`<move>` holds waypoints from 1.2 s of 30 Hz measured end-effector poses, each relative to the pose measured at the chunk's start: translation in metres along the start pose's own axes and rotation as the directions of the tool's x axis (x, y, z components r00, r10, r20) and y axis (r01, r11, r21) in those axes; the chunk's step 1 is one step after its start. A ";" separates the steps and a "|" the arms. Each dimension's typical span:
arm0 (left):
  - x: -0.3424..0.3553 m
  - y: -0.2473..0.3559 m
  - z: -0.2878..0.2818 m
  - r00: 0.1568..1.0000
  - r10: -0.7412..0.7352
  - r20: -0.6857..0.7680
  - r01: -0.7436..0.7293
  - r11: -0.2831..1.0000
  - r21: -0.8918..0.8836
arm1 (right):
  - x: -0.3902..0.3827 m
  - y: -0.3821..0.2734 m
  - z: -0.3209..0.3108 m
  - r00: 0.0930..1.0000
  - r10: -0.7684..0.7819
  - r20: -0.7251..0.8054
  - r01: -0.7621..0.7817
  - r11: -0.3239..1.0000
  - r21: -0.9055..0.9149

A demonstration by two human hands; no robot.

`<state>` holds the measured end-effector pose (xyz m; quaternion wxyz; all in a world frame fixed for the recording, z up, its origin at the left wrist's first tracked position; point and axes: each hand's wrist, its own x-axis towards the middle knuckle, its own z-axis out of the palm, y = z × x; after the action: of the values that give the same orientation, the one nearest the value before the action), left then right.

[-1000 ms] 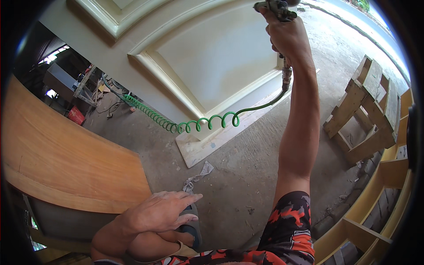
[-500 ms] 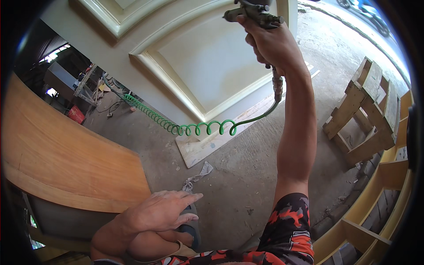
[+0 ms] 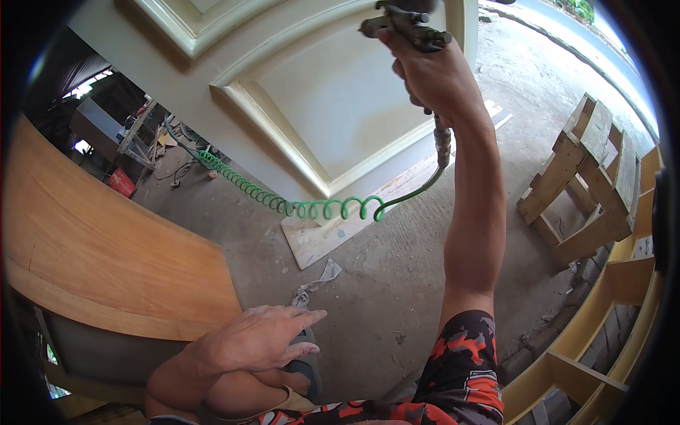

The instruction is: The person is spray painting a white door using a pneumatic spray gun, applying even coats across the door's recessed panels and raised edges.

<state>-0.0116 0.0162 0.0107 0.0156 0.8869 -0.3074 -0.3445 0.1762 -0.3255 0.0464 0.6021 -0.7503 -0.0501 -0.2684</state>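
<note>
My right hand [image 3: 440, 83] is wrapped round a dark metal spray gun [image 3: 407, 27] at the top of the view, its nozzle facing left. A coiled green air hose [image 3: 265, 199] runs from the gun's lower end down and away to the left. Beyond the gun stands a cream panelled door [image 3: 312, 106] with raised mouldings; a darker patch shows on its lower panel. My left hand [image 3: 262, 336] rests over my bent knee with fingers stretched out and nothing in them. The top of the gun is cut off by the frame edge.
A flat board [image 3: 319, 241] lies on the floor under the door. At right stand a rough wooden stool [image 3: 581, 177] and a wooden frame [image 3: 588, 382]. A curved wooden panel [image 3: 120, 248] fills the left. A grey rag [image 3: 319, 280] lies near my foot.
My right hand and the spray gun have shifted slightly left and down, and the hose coils have moved with them. The motorbike on the road has gone out of view. My left hand stays put.
</note>
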 end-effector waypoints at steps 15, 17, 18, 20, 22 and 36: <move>-0.001 0.002 -0.002 1.000 -0.008 0.013 0.008 1.000 -0.027 | 0.016 0.036 -0.017 0.968 0.051 -0.247 -0.058 0.998 -0.018; -0.001 0.000 -0.004 1.000 -0.003 0.000 0.003 1.000 -0.029 | 0.004 0.031 -0.005 0.983 0.121 -0.136 -0.110 0.990 0.088; 0.001 -0.002 -0.006 1.000 0.009 -0.014 -0.009 1.000 -0.025 | -0.005 0.026 0.002 0.989 0.083 -0.122 -0.062 0.985 0.160; 0.000 -0.015 -0.008 0.997 0.029 -0.067 -0.033 0.998 -0.058 | -0.028 0.015 0.019 0.993 0.114 0.042 -0.121 0.964 0.238; 0.003 -0.035 -0.012 0.991 0.061 -0.123 -0.072 0.993 -0.088 | -0.056 0.001 0.035 0.981 0.079 0.175 -0.130 0.944 0.304; 0.047 -0.105 -0.045 0.662 -0.235 -0.712 -0.623 0.357 -0.696 | -0.209 -0.007 0.142 0.953 0.021 0.302 -0.086 0.975 0.204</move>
<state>0.0990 0.0670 -0.0084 0.6658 0.7282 -0.1456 -0.0723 0.0441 -0.1399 -0.0633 0.6724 -0.7136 -0.1486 -0.1287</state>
